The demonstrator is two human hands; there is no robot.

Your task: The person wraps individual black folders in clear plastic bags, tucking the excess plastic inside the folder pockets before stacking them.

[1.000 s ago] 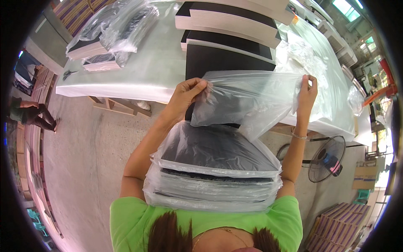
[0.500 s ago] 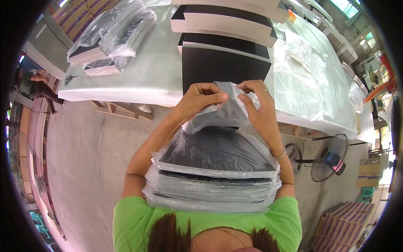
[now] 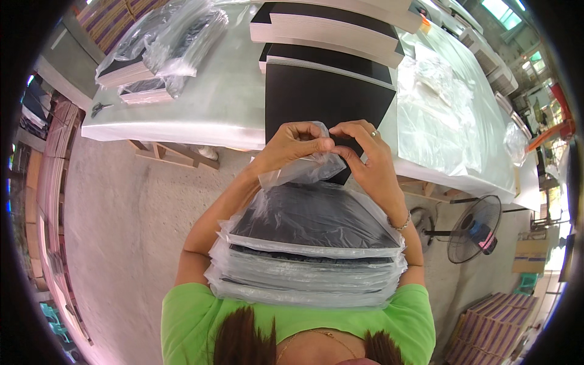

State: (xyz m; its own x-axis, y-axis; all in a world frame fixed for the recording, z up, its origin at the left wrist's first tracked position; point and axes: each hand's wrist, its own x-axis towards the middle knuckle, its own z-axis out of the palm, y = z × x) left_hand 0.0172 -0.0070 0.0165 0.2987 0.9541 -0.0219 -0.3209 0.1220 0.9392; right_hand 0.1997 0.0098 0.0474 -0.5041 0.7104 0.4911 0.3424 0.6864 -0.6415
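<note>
A clear plastic bag [image 3: 295, 174] is bunched between my hands. My left hand [image 3: 292, 145] pinches its gathered edge between thumb and fingers. Opposite it, my right hand [image 3: 363, 148] has thumb and forefinger closed at the same bunched plastic, their tips close to the left thumb. Right under the bag and against my chest stands a stack of black boards wrapped in plastic [image 3: 316, 219]. Just beyond my hands lies a bare black board [image 3: 322, 97] on top of a pile with pale edges.
More black-topped stacks [image 3: 331, 30] line the white-covered table [image 3: 237, 97]. Bagged boards [image 3: 164, 48] and scissors [image 3: 101, 109] lie at its left. Loose plastic bags [image 3: 435, 103] cover the right side. A floor fan [image 3: 474, 230] stands right, near stacked cartons [image 3: 493, 328].
My hands have drawn closer together, and the bag between them has gone from spread out to bunched up. The person at the far left is out of sight.
</note>
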